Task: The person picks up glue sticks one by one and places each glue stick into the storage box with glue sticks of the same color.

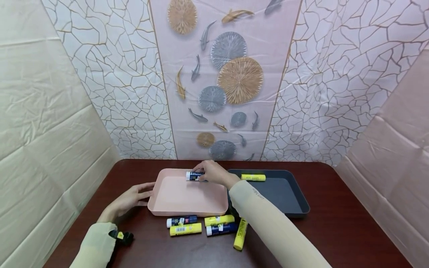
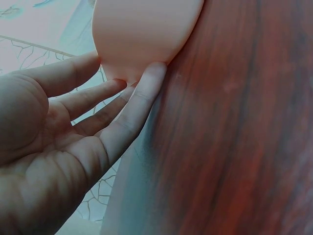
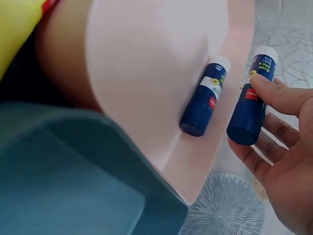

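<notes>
My right hand [image 1: 214, 173] pinches a blue glue stick [image 3: 244, 115] with a white end, at the far rim of the pink tray [image 1: 191, 197]. In the right wrist view, another blue glue stick [image 3: 200, 105] lies inside that tray by its wall. From the head view, the right hand partly hides this spot. My left hand [image 1: 131, 197] is at the tray's left side, its extended fingertips touching the outer wall; nothing is gripped there. Beside the pink tray, a dark grey tray [image 1: 285, 191] holds a yellow glue stick [image 1: 253, 178] near its back wall.
In front of the trays, on the dark red table [image 1: 151, 245], lie several glue sticks: two blue ones [image 1: 181, 221] [image 1: 222, 229] and some yellow ones, including a slanted yellow stick [image 1: 240, 235] close to the right sleeve. Patterned cloth [image 1: 234, 123] hangs behind the table.
</notes>
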The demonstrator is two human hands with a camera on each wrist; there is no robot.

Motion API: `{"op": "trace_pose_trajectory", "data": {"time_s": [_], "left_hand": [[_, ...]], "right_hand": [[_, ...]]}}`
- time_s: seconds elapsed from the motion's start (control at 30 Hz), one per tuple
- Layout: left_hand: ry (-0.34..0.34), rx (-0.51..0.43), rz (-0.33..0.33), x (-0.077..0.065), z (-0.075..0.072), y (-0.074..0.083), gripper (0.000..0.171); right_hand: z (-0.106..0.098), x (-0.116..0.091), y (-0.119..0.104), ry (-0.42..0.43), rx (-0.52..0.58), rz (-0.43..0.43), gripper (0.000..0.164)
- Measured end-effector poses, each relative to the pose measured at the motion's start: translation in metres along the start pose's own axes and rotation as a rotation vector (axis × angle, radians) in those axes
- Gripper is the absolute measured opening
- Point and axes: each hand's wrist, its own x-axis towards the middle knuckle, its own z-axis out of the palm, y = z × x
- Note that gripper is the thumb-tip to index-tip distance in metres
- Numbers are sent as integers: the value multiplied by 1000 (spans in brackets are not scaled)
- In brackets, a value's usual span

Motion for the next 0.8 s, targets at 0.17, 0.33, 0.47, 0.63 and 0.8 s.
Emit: {"op": "trace_pose_trajectory", "data": {"time_s": [0.17,0.33,0.47,0.63,0.8], "left_hand": [[0,-4,-12,-1,0,0,63],[-6,-1,-9,0,1,0,63],[-12,-10,-3,0,0,1,62],[-11,-8,6,-1,0,1,61],[-6,2,4,-1,0,1,62]], "right_hand": [[11,2,2,-32,-87,18,39],[19,3,1,-70,-166,64,39],[25,3,0,-101,-174,42,37],[31,3,2,-113,-204,15,37],[36,4,2,-113,-240,-1,39]]}}
